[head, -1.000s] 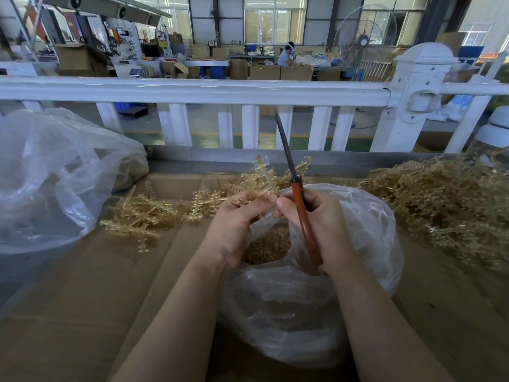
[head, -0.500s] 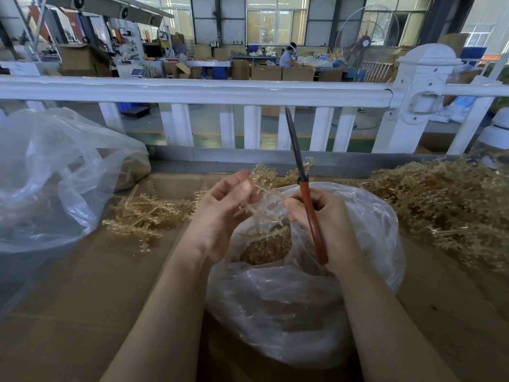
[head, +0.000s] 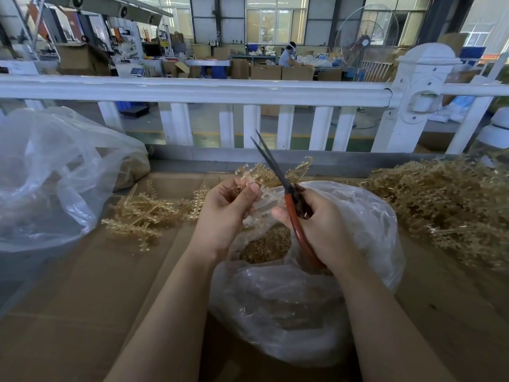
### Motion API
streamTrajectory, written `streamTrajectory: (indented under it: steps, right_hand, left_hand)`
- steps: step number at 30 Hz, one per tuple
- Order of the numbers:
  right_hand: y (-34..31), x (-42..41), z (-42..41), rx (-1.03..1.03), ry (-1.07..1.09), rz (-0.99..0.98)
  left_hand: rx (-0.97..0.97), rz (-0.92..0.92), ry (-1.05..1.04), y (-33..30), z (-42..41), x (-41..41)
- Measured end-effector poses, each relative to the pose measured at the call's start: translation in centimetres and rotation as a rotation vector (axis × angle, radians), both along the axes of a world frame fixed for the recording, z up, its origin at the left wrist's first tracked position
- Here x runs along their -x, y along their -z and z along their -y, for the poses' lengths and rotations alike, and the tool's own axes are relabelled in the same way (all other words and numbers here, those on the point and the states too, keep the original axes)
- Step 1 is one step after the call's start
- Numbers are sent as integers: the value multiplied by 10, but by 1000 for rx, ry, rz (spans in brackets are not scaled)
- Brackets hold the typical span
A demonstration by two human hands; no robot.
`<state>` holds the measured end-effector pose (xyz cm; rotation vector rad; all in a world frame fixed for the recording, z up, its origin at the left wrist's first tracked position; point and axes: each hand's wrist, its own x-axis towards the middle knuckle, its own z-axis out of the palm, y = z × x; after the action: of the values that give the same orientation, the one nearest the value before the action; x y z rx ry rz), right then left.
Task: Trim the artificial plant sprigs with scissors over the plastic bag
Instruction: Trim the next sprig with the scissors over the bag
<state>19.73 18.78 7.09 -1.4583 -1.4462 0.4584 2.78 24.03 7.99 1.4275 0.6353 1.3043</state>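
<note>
— Holding what, over there on the right?

— Scissors (head: pixel 285 188), gripped in the right hand (head: pixel 322 230), fingers curled round the red handles. Long way running from 6 o'clock up to 12, leaning a bit to 11. Tips pointing up and away at the white fence (head: pixel 192 91). Blades parted just a little at the tips, like a thin V.

— And the left hand (head: pixel 224 216)?

— Pinching a gold sprig (head: pixel 264 173) between thumb and fingers. Sprig fanning out toward 1 o'clock, passing behind the scissor blades. Touching the blades or not? Too hard to tell.

— Where, all of this?

— Right over the clear plastic bag (head: pixel 303 299), open at the top, sitting on the brown bench (head: pixel 82 312). Lots of tiny gold bits (head: pixel 265 245) down inside the bag, under both hands.

— More gold stuff anywhere?

— Yes. A small heap of sprigs (head: pixel 146 213) lying flat on the bench at 9 o'clock from the hands, mostly stretched left to right. A big fluffy pile (head: pixel 446 205) at 3 o'clock. Another big clear bag (head: pixel 52 175) far off at 9 o'clock, with something gold tucked at its back end.

— Any words or labels to read?

— None big enough or sharp enough to read. Boxes (head: pixel 82 59) and a tall fan (head: pixel 363 42) way back past the fence, and a person (head: pixel 287 55) sitting there.
</note>
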Motion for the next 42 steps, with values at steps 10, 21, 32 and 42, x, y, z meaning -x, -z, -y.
streamTrajectory:
  steps: [10, 21, 32, 42]
  right_hand:
    - [10, 0, -1, 47, 33, 301]
    - [4, 0, 4, -46, 175, 487]
    - [6, 1, 3, -58, 193, 496]
    - [3, 3, 4, -71, 186, 516]
  left_hand:
    - [-128, -11, 41, -2, 2, 4]
    - [-64, 11, 44, 0, -1, 7]
    - [66, 74, 35, -3, 0, 9]
    - [14, 45, 83, -2, -1, 10]
